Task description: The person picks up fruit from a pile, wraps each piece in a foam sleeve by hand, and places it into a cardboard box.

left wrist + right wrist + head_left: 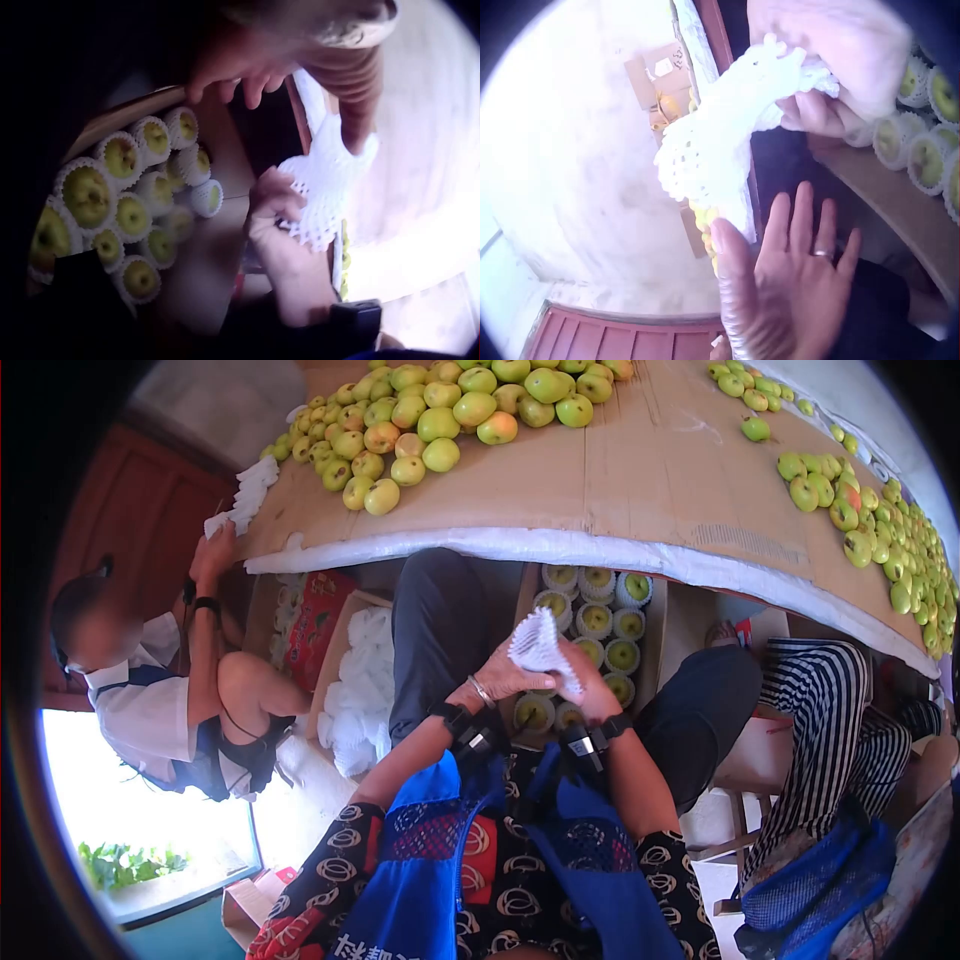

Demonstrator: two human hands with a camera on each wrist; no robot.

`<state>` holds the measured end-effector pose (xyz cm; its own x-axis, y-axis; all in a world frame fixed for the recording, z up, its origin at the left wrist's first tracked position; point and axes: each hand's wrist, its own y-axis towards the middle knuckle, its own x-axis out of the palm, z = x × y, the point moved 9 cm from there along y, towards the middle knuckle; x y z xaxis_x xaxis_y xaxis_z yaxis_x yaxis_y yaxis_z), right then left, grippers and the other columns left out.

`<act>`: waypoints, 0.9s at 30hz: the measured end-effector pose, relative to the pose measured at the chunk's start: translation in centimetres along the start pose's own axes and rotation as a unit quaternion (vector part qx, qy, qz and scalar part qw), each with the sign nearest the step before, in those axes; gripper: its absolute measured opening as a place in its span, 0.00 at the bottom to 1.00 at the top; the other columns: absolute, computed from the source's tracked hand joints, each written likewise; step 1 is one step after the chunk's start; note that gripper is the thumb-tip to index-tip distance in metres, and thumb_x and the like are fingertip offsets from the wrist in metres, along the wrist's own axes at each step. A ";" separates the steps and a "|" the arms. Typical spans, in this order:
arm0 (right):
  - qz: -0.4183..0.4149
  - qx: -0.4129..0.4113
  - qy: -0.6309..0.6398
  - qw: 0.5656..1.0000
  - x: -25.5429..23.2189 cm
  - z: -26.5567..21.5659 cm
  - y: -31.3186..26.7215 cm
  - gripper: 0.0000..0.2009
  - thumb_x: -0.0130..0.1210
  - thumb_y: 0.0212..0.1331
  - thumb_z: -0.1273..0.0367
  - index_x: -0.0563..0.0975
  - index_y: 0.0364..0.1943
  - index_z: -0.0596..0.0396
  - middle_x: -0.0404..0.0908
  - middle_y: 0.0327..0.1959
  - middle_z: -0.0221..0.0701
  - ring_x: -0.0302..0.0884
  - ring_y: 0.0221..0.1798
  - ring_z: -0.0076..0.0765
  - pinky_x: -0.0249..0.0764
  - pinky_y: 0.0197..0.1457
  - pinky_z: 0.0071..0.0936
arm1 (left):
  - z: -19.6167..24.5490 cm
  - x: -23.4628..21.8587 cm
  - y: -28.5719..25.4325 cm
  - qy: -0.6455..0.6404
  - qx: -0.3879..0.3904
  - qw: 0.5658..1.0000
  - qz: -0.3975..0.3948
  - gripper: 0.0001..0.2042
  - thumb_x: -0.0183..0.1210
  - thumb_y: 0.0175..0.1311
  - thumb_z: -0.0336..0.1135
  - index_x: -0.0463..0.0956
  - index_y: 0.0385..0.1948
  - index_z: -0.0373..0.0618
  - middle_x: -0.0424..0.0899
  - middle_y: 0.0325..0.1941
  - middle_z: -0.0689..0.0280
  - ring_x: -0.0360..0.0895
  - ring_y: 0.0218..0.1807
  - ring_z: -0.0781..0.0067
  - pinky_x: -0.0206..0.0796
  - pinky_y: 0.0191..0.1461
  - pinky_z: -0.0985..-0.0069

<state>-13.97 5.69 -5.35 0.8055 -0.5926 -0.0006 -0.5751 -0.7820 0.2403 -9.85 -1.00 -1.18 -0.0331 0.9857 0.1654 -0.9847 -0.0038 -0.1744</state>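
Note:
A white foam net sleeve (540,643) is held up over my lap, between both hands. My right hand (592,695) grips its narrow end with curled fingers (817,112). In the left wrist view that hand (281,225) pinches the sleeve (322,187) from below. My left hand (500,678) is spread with straight fingers (802,240), a ring on one of them. Its thumb (727,255) touches the wide open end of the sleeve (712,142). Below the hands stands a box of apples wrapped in nets (595,620).
A cardboard-covered table (640,470) carries heaps of green apples (450,410) and more along its right edge (880,520). A pile of white nets (360,680) lies in a box at left. One person sits at left (150,690), another in striped trousers at right (830,730).

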 end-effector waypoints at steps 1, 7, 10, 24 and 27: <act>-0.050 0.057 -0.006 0.997 1.5 1.3 -0.9 0.14 0.49 0.52 0.72 0.72 0.44 0.55 0.76 0.36 0.35 0.75 0.39 0.36 0.70 0.45 0.28 | 0.4 -0.5 -0.1 -0.002 0.028 0.999 0.022 0.42 0.72 0.37 0.34 0.57 0.58 0.42 0.68 0.54 0.66 0.65 0.55 0.75 0.58 0.59 0.76; 0.034 0.334 0.348 0.875 3.9 4.4 -2.4 0.13 0.48 0.59 0.67 0.71 0.45 0.56 0.76 0.37 0.31 0.73 0.35 0.27 0.70 0.40 0.26 | 0.6 -1.2 -0.4 -0.049 0.023 0.997 0.049 0.20 0.67 0.44 0.26 0.72 0.42 0.42 0.79 0.35 0.70 0.75 0.38 0.80 0.68 0.47 0.78; 0.279 0.324 0.333 0.840 -1.7 5.4 -2.3 0.16 0.51 0.57 0.68 0.67 0.49 0.56 0.75 0.41 0.35 0.74 0.42 0.31 0.72 0.42 0.26 | 1.1 -2.2 -0.4 -0.059 0.045 0.993 0.094 0.17 0.67 0.45 0.27 0.72 0.38 0.42 0.78 0.35 0.70 0.75 0.40 0.80 0.68 0.47 0.77; 0.130 0.167 0.098 0.972 -2.9 -3.6 0.7 0.39 0.63 0.45 0.59 0.56 0.61 0.56 0.70 0.50 0.37 0.69 0.51 0.32 0.66 0.51 0.31 | 1.4 -1.8 -0.3 -0.202 0.040 0.975 0.085 0.20 0.63 0.49 0.27 0.69 0.46 0.42 0.78 0.41 0.66 0.75 0.44 0.73 0.68 0.51 0.73; 0.140 0.256 0.207 0.934 -2.3 -1.3 -0.5 0.26 0.46 0.58 0.58 0.62 0.57 0.60 0.74 0.44 0.33 0.70 0.47 0.30 0.67 0.48 0.27 | -0.2 -3.1 0.1 -0.256 0.022 0.960 0.111 0.19 0.62 0.51 0.29 0.70 0.46 0.42 0.77 0.42 0.65 0.75 0.45 0.73 0.67 0.52 0.71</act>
<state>-15.38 7.70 -4.16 0.5387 -0.7450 0.3933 -0.6785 -0.6604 -0.3216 -9.77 -4.07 -1.91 -0.3112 0.7474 0.5869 -0.9497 -0.2219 -0.2210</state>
